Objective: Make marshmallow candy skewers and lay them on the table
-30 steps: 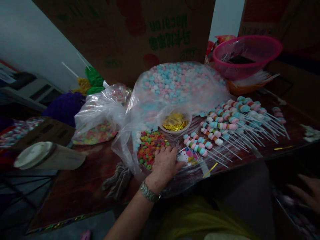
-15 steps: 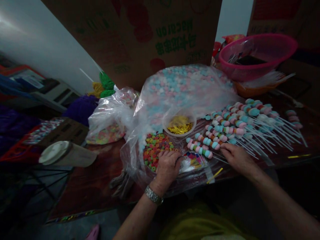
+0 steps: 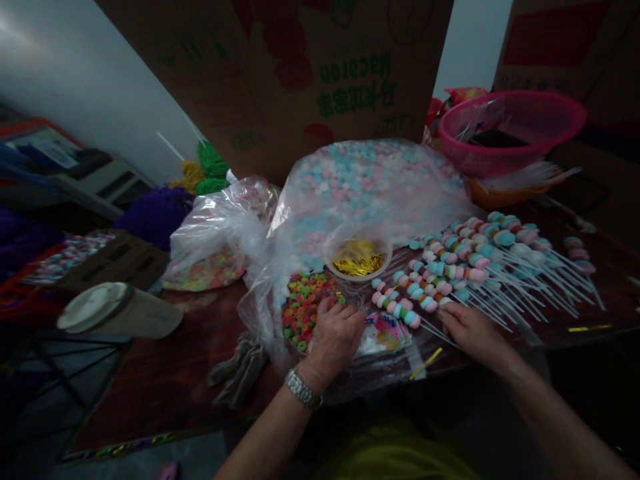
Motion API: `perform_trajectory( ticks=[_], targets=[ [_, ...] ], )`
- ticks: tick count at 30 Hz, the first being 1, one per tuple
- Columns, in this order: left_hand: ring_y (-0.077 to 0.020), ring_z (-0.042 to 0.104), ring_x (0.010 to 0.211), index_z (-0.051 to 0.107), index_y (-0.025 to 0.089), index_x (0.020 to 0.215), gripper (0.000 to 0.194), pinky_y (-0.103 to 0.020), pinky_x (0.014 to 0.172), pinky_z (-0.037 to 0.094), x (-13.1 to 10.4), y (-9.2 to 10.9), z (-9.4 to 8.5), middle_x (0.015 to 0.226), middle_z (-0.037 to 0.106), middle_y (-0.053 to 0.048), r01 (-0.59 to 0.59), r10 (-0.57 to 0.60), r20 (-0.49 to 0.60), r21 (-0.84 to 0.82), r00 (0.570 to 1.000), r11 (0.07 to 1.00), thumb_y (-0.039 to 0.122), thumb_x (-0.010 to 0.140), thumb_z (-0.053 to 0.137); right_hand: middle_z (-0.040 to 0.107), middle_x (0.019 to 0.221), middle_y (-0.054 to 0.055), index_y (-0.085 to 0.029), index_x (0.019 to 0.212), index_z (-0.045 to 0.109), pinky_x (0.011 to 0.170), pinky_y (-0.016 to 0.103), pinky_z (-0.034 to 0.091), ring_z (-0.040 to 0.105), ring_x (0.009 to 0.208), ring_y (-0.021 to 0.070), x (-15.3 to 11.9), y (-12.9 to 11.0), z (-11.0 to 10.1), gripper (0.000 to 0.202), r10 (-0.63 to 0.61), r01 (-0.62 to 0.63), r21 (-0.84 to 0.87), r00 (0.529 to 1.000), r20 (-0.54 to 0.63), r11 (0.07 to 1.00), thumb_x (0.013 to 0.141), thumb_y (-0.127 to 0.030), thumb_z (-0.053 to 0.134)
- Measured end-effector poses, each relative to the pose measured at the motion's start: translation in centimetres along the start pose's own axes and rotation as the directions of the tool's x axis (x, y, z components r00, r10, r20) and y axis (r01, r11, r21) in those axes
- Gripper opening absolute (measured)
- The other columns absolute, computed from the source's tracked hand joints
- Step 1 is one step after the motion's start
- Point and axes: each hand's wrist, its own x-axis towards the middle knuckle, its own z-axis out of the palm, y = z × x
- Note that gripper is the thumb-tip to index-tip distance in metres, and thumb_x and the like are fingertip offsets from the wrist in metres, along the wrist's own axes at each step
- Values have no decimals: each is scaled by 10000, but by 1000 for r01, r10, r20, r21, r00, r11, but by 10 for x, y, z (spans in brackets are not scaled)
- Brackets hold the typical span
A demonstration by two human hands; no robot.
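Observation:
My left hand [image 3: 336, 333], with a metal watch [image 3: 303, 390] at the wrist, is over the near edge of a pile of coloured ring-shaped candies [image 3: 305, 300]. Its fingers are curled, and what they hold is hidden. Just right of it lie colourful printed packets [image 3: 387, 333]. My right hand [image 3: 467, 328] pinches the stick end of a marshmallow skewer [image 3: 420, 293], close below its lowest marshmallow. Another skewer [image 3: 397, 305] with pink, blue and green pieces lies to the left of it. Many finished-looking skewers [image 3: 480, 247] are heaped beyond my right hand, white sticks towards me.
A clear bag of pastel marshmallows [image 3: 370, 187] and a tub of gold twist ties [image 3: 357, 259] stand behind my hands. A tied candy bag [image 3: 210, 247], lidded cup [image 3: 123, 310] and grey gloves [image 3: 237, 370] are leftward. A pink basket [image 3: 510, 133] stands back right, before cardboard boxes [image 3: 280, 80].
The camera view has shifted slightly. My right hand stays at the skewer's stick end, and my left hand stays by the ring candies with its fingers a little more curled.

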Motion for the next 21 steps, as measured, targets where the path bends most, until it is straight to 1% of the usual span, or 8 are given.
perform_trajectory(
  ticks=[2, 4, 6, 8, 12, 15, 18, 21],
  targets=[
    [-202, 589, 808, 657, 213, 847, 181, -474, 990, 259, -2, 1, -2, 833, 700, -35, -51, 50, -83, -5, 995, 999, 171, 848, 482, 571, 754, 100, -184, 658, 546, 678, 363, 378, 509, 803, 253, -8, -12, 5, 146, -78, 63, -133, 991, -111, 989, 782, -261, 540],
    [-199, 592, 858, 662, 236, 884, 168, -472, 1020, 231, -4, 4, -5, 888, 711, -16, -93, 82, -144, -66, 986, 993, 184, 846, 507, 588, 978, 148, -173, 818, 606, 802, 433, 340, 459, 991, 311, -17, -28, 16, 78, -260, 191, -333, 950, -176, 923, 789, -214, 546],
    [-185, 596, 862, 664, 242, 863, 156, -460, 1026, 236, -4, 7, -6, 871, 712, -2, -112, 86, -172, -148, 981, 983, 190, 846, 518, 578, 1067, 147, -173, 972, 607, 848, 453, 325, 446, 1026, 311, -22, -42, 32, 175, -459, 366, -453, 881, -112, 813, 813, -220, 549],
    [-165, 600, 809, 657, 232, 836, 156, -441, 1012, 273, -5, 8, -4, 808, 700, -2, -110, 70, -176, -228, 982, 967, 193, 851, 507, 606, 937, 105, -175, 926, 610, 801, 390, 375, 499, 919, 254, -19, -50, 51, 121, -556, 502, -409, 831, -17, 762, 831, -201, 539],
    [-182, 592, 811, 612, 201, 978, 186, -445, 966, 331, -9, 7, 4, 828, 661, -35, -69, 37, -116, -280, 993, 958, 192, 816, 521, 569, 733, 30, -184, 736, 562, 671, 281, 401, 512, 748, 172, -7, -48, 70, 160, -587, 559, -322, 810, 13, 764, 846, -110, 472],
    [-212, 578, 813, 581, 184, 1042, 263, -456, 915, 363, -13, 6, 8, 839, 646, -55, -44, 22, -93, -240, 995, 970, 166, 785, 525, 560, 775, 50, -178, 761, 540, 692, 308, 392, 499, 783, 189, -8, -45, 69, 154, -591, 552, -340, 807, -13, 761, 859, -122, 436],
    [-212, 574, 780, 588, 198, 1000, 262, -458, 916, 361, -11, 9, 9, 801, 639, -42, -50, 23, -110, -248, 994, 967, 126, 762, 507, 577, 891, 78, -161, 891, 540, 724, 327, 401, 499, 849, 211, -14, -49, 74, 71, -612, 567, -376, 791, 2, 733, 831, -171, 504],
    [-215, 576, 805, 568, 196, 989, 283, -453, 930, 362, -9, 12, 10, 824, 632, -37, -1, -31, -107, -286, 994, 958, 112, 723, 521, 590, 809, 47, -174, 822, 542, 699, 305, 402, 512, 787, 194, -12, -55, 82, 73, -656, 603, -421, 754, 24, 678, 804, -116, 502]
  ],
)
